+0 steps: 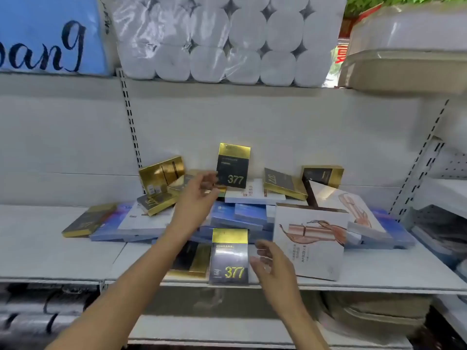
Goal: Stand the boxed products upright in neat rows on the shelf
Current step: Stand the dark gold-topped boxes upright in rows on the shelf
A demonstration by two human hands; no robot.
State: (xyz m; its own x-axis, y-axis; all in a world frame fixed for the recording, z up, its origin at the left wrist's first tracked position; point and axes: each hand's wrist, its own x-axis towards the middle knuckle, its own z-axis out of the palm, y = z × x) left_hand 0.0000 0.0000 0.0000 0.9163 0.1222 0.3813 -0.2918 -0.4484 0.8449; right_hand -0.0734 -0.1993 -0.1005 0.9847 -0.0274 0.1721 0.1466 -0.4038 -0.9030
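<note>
Here the front box [229, 256] stands upright at the shelf [63, 258] edge, long axis vertical, just at nine o'clock of the right hand [271, 261], whose fingers are loosely spread, empty. The left hand [199, 195], also relaxed, reaches toward the back box [233, 165] at two o'clock.

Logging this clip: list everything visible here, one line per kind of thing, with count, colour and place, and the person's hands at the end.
black-and-gold boxes: about nine, two upright, others flat or leaning across the pile
blue boxes: several, flat, under the pile
white boxes: several, one upright at right front
shelf: one, white, holding the boxes
paper rolls: one wrapped pack, white, upper shelf
blue package: one, upper left
trays: stacked, beige and clear, upper right
left hand: open, reaching beside the rear upright box
right hand: open, beside the front upright box
</note>
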